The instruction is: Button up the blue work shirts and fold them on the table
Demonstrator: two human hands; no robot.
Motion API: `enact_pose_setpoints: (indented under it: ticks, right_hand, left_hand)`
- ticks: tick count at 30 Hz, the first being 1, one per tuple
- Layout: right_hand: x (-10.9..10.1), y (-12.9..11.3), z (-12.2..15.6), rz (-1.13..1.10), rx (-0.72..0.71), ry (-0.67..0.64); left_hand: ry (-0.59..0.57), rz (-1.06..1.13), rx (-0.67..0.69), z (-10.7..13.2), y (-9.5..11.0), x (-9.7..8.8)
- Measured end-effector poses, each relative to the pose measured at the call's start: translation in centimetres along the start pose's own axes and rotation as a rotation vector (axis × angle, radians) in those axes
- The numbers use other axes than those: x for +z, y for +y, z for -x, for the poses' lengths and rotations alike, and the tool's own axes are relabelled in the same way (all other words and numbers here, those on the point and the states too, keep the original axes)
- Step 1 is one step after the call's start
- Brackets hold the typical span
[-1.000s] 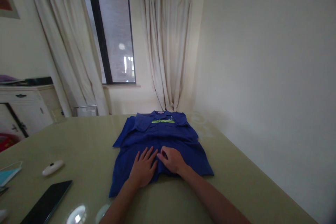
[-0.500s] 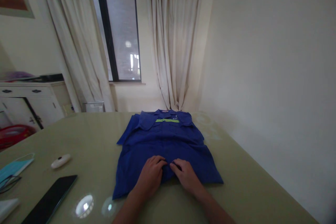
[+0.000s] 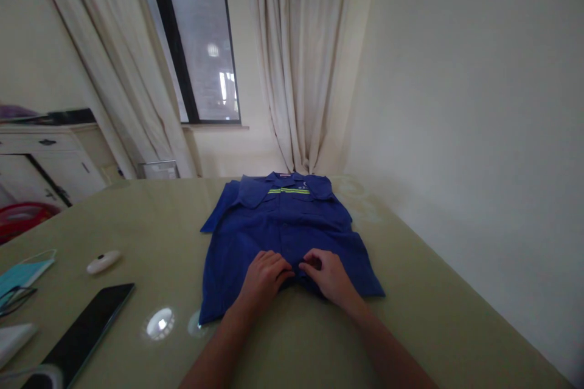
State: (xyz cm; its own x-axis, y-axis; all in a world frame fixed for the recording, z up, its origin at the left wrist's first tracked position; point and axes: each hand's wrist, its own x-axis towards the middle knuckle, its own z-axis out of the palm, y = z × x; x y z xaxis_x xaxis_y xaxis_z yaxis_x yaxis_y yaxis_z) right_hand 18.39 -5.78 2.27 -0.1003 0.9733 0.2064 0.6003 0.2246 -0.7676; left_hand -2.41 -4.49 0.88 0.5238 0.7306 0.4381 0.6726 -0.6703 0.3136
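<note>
A blue work shirt (image 3: 255, 231) with a yellow-green stripe across the chest lies spread on the table, front side up, its collar at the far end. At the middle of its near hem, my left hand (image 3: 268, 276) is closed with thumb and fingers pinching the cloth by the front opening. Just to the right of it, my right hand (image 3: 329, 276) pinches the hem too, thumb against index finger. The fingertips of both hands are close together, and the near hem is lifted a little between them. Exactly what lies under the fingertips is hidden.
On the left of the glossy table (image 3: 159, 231) lie a black phone (image 3: 82, 337), a white oval object (image 3: 103, 262), a blue face mask (image 3: 20, 276) and a white item (image 3: 13, 340) at the edge. A wall (image 3: 456, 164) borders the right side.
The view has tipped down slightly, so everything sits higher. Both hands remain at the shirt's hem; the fingers have shifted a little and the hem's middle is drawn up.
</note>
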Motion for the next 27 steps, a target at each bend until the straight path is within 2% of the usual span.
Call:
enact_pose_setpoints:
  ticks: [6, 8, 13, 19, 23, 27]
  right_hand:
    - [0.4, -0.7, 0.6, 0.404, -0.001, -0.042]
    - [0.4, -0.7, 0.6, 0.472, 0.0, -0.063]
    - [0.1, 0.1, 0.5, 0.402, -0.002, -0.11]
    - [0.7, 1.3, 0.0, 0.244, -0.055, -0.11]
    - [0.6, 1.2, -0.2, 0.184, -0.117, -0.06]
    - [0.1, 0.7, 0.0, 0.196, -0.133, 0.022]
  left_hand:
    - [0.106, -0.13, 0.173, 0.1, 0.5, 0.4]
    - [0.117, -0.172, 0.223, 0.1, 0.6, 0.5]
    - [0.128, -0.217, 0.252, 0.1, 0.7, 0.6]
    - [0.096, -0.184, 0.244, 0.2, 0.8, 1.0]
    - [0.108, -0.108, 0.212, 0.1, 0.7, 0.8]
    - [0.052, -0.027, 0.134, 0.0, 0.9, 0.1]
